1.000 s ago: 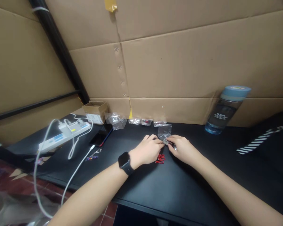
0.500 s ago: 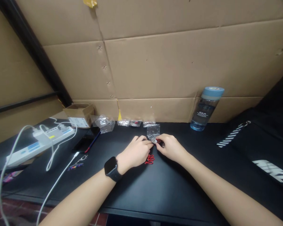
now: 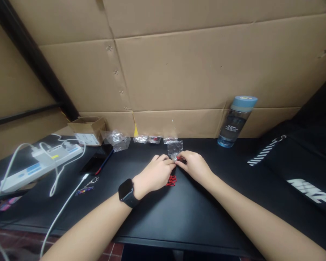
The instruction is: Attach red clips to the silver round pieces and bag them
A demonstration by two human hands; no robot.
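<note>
A small clear plastic bag (image 3: 175, 148) lies between my two hands, its mouth toward me. My left hand (image 3: 158, 173), with a black watch at the wrist, pinches the near edge of the bag. The fingers of my right hand (image 3: 195, 165) are closed at the bag's mouth on a small red cord, which is mostly hidden by them. Fingertips of both hands nearly meet there. Just below my left fingers, several looped red cords (image 3: 172, 181) rest on the black table (image 3: 176, 214).
Along the cardboard wall lie more small plastic packets (image 3: 154, 139) and a crumpled bag (image 3: 118, 139). A small box (image 3: 88, 129), power strip (image 3: 43, 166), phone (image 3: 96, 161) and keychain (image 3: 85, 190) stand left. At right are a water bottle (image 3: 235, 125) and black bag (image 3: 296, 163).
The view has shifted slightly. My right fingers have moved a little closer to the bag's mouth and left fingertips, with less red showing. The loose red cords stay put.
</note>
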